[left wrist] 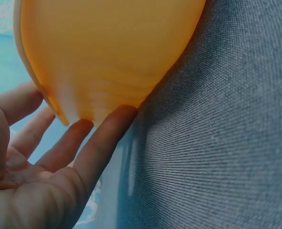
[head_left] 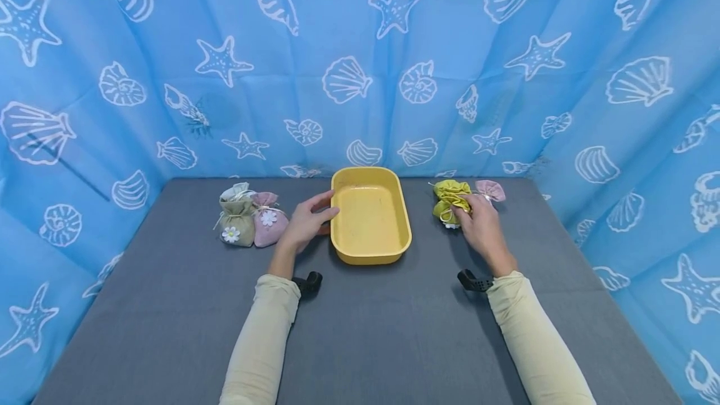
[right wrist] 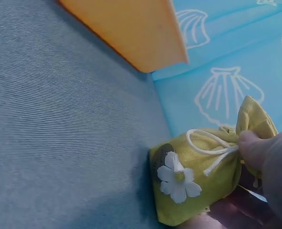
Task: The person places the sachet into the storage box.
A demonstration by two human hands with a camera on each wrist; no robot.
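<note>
A yellow rectangular tray (head_left: pixel 370 249) stands on the grey table, seen close up as the tray (left wrist: pixel 107 52) in the left wrist view and as a corner of the tray (right wrist: pixel 126 28) in the right wrist view. My left hand (head_left: pixel 308 220) rests against its left wall with straight fingers (left wrist: pixel 103 143) touching the tray's side. My right hand (head_left: pixel 478 225) grips a yellow-green drawstring pouch (head_left: pixel 448 195) to the right of the tray. The pouch (right wrist: pixel 198 179) lies on its side with a white flower and white cord; my thumb (right wrist: pixel 255 148) pinches its neck.
A pink pouch (head_left: pixel 491 189) lies just behind my right hand. A beige pouch (head_left: pixel 237 220) and a pink pouch (head_left: pixel 268 225), each with a white flower, stand left of the tray. Blue shell-print curtains (head_left: pixel 360 61) enclose the table (head_left: pixel 382 330) on three sides.
</note>
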